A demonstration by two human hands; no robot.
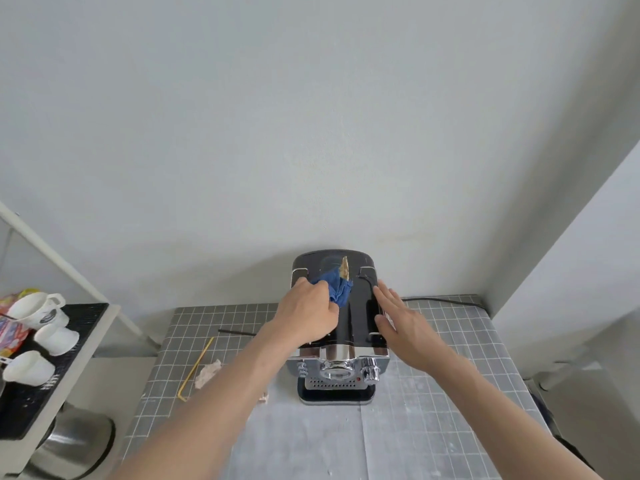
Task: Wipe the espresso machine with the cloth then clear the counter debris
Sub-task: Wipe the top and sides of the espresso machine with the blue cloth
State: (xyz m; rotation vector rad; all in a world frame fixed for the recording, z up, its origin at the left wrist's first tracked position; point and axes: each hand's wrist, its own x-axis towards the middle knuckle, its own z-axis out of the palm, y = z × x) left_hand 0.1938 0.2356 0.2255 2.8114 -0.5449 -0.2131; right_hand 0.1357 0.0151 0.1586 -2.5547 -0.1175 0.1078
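The counter (450,341), covered in a grey grid mat, is carrying everything in play, and the espresso machine (349,317) is standing at its far edge against the wall, its glossy black top facing up and its chrome front and drip tray turned toward the person. The right hand (405,327) is lying flat with its fingers spread along the machine's right edge, probably steadying the body so it is not sliding under the rubbing. The left hand (308,313) is gripping the bunched blue cloth (337,289) and pressing it onto the top panel near the back, which suggests the wiping step is under way. On a dark rack at the left, three white cups (38,310) are lying tipped on their sides, apparently set there to drain; what is inside them cannot be told. Left of the machine, the debris is waiting for the second step: a bent yellow straw (195,367), a thin black stick (235,332) and a crumpled paper scrap (207,372), all lying loose on the mat.
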